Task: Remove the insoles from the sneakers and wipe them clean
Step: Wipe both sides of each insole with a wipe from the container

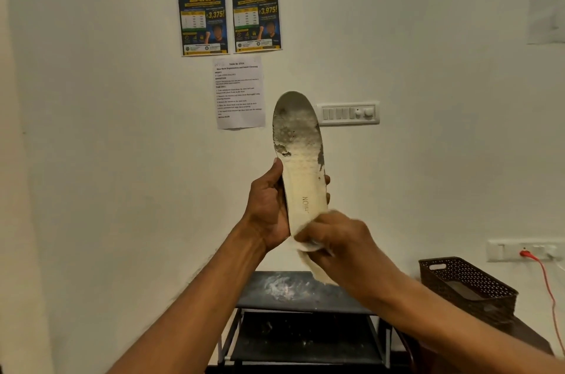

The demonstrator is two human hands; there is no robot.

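Head view. Insole is held upright mid-frame, toe at 12 o'clock, heel at 6 o'clock. Left hand wraps its middle from 9 o'clock, with the thumb on the near edge and fingertips showing past the 3 o'clock edge. Right hand, blurred, is closed round a pale cloth pressed on the heel end. Grey grime covers the toe half; the lower half looks paler.

Risks, as judged:
- The toe half stands unsupported, so a hard stroke there could fold it.
- Loosened dirt would likely drop on the shoe rack at 6 o'clock.

Room:
- Open air lies at 9 and 3 o'clock.
- The switch plate sits at 2 o'clock of the toe, depth unclear.
- The basket at 4 o'clock and the red cable beyond it are well apart from the hands.
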